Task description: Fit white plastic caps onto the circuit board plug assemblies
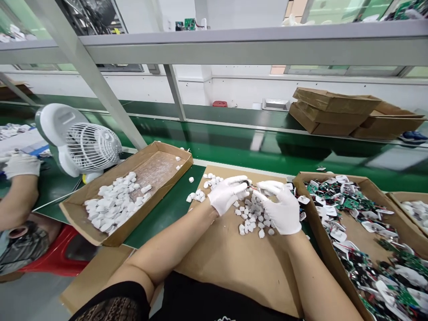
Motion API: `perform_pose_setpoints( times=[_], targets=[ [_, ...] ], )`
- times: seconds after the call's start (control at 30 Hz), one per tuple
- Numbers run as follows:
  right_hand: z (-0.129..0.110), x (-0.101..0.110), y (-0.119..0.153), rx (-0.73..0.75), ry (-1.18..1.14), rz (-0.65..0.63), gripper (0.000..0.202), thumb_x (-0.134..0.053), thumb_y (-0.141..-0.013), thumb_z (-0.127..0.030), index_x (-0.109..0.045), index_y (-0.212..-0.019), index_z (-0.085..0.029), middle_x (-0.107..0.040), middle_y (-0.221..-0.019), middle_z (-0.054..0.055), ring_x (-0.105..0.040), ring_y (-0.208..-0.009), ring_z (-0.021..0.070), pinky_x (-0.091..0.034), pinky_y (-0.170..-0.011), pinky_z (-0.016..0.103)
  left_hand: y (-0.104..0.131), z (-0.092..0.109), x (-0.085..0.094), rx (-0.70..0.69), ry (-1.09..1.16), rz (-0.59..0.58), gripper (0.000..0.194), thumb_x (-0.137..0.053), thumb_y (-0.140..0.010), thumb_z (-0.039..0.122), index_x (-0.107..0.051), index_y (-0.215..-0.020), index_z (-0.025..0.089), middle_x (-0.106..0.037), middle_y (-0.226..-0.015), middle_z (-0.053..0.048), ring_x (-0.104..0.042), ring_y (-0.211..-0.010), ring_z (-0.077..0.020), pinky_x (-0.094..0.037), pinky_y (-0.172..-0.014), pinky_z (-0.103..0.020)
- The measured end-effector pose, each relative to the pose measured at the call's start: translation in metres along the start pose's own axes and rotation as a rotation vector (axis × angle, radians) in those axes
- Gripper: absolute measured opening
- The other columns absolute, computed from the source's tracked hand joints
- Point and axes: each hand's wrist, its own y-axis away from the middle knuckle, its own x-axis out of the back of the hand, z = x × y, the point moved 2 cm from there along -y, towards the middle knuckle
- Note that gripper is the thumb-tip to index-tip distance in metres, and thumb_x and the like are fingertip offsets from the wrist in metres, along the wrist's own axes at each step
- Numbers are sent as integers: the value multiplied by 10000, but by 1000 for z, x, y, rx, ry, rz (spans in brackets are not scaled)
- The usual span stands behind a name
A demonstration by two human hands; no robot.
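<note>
My left hand (229, 194), in a white glove, is closed in a pinch on a small wired part (253, 187) with a dark end and thin reddish wires. My right hand (281, 206), also gloved, faces it with thumb and fingers brought together at the other end of the wires; what lies inside its fingertips is hidden. Just beneath both hands, a pile of small white plastic pieces (251, 215) rests on a sheet of brown cardboard (230, 263). More white pieces (211, 180) lie beyond my left hand.
At left stands a cardboard tray (170, 173) of white pieces, beside a white fan (78, 140). A cardboard box (349, 263) of circuit boards with wires is at right. A metal shelf (234, 47) crosses above. A co-worker's gloved hand (22, 165) is at far left.
</note>
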Motion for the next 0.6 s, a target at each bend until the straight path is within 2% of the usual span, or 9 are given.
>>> perform_pose_setpoints(
  times=[0.17,0.2,0.27,0.33,0.37,0.43,0.5,0.57,0.6],
  targets=[
    [18,6,-9,-346,96,-211,349,-725,-783,-441,-745,-1087,-272,-734,-1092,44,-667,-986,264,-520,-897,395,-4,-3,11,-182,-134,120,457,-827,-656,224,-685,-1087,171,-663,-1238,-111,-622,-1135,-242,-462,-1043,-392],
    [21,7,-10,-408,74,-211,366,-685,-814,-458,-731,-1120,-262,-738,-1083,55,-682,-923,250,-541,-822,373,-4,-3,12,-215,-182,134,454,-810,-676,219,-681,-1109,172,-662,-1246,-108,-614,-1156,-243,-457,-1055,-390],
    [23,8,-12,-512,-78,-191,429,-603,-864,-505,-691,-1179,-228,-749,-1006,80,-671,-669,190,-527,-566,301,-2,-4,14,-251,-248,151,432,-768,-724,220,-675,-1144,183,-666,-1246,-95,-614,-1164,-235,-464,-1055,-380],
    [24,5,-11,-612,-308,-192,502,-589,-859,-564,-669,-1182,-187,-747,-894,87,-550,-447,123,-395,-368,247,0,-6,15,-237,-313,164,379,-748,-749,239,-690,-1120,189,-682,-1212,-86,-623,-1148,-234,-484,-1032,-367],
    [23,4,-11,-656,-416,-200,512,-617,-838,-575,-677,-1149,-173,-743,-874,90,-524,-429,111,-369,-343,238,0,-7,16,-222,-339,178,352,-745,-756,255,-700,-1098,188,-690,-1191,-85,-624,-1144,-235,-490,-1023,-360],
    [20,2,-10,-712,-603,-225,462,-720,-777,-527,-704,-1081,-179,-737,-970,101,-614,-573,138,-479,-438,241,0,-9,18,-185,-334,231,335,-744,-765,293,-705,-1079,181,-692,-1172,-89,-636,-1113,-236,-508,-994,-354],
    [17,3,-10,-741,-760,-269,408,-768,-758,-452,-712,-1095,-230,-693,-1174,87,-680,-885,187,-581,-713,270,-1,-13,21,-119,-252,272,384,-736,-775,330,-682,-1125,180,-670,-1206,-100,-668,-1029,-235,-545,-925,-375],
    [13,5,-10,-782,-877,-307,400,-770,-766,-418,-703,-1136,-283,-637,-1292,50,-645,-1066,192,-560,-879,274,-2,-15,24,-63,-130,279,440,-747,-765,347,-655,-1164,187,-646,-1240,-110,-682,-975,-232,-567,-867,-388],
    [13,7,-9,-817,-904,-315,395,-768,-770,-419,-702,-1139,-297,-642,-1280,40,-652,-1041,177,-565,-861,258,-3,-16,25,-46,-81,256,473,-770,-741,336,-646,-1174,192,-644,-1238,-113,-681,-981,-237,-569,-862,-393]
  ],
)
